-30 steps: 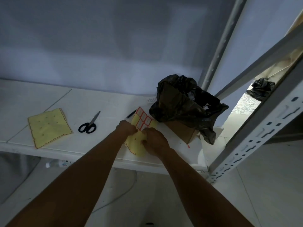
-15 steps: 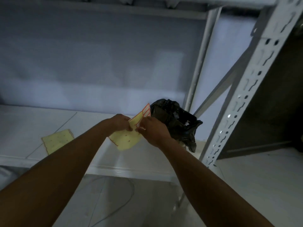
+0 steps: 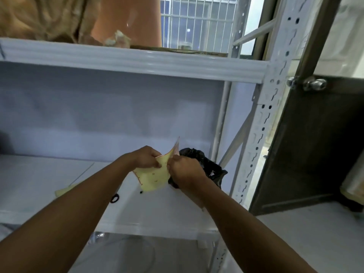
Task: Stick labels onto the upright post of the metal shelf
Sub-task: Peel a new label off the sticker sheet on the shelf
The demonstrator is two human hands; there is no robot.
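A yellow label sheet [image 3: 153, 177] with red-edged labels hangs in the air above the white shelf board [image 3: 39, 174]. My left hand [image 3: 146, 159] pinches its upper left edge. My right hand [image 3: 184, 171] pinches the sheet's upper right part, fingers curled at a label near the top. The white perforated upright post [image 3: 262, 125] of the metal shelf stands to the right of both hands, apart from them. I see no label stuck on the post.
A black plastic bag [image 3: 206, 168] sits behind my right hand. A second yellow sheet [image 3: 65, 191] and black scissor handles [image 3: 114, 198] lie on the board. An upper shelf beam [image 3: 137, 62] carries brown bags. A dark metal door [image 3: 315, 144] stands right of the post.
The view has tilted up, showing the upper shelf and more of the post. Both hands lifted the label sheet off the board and still hold it between them.
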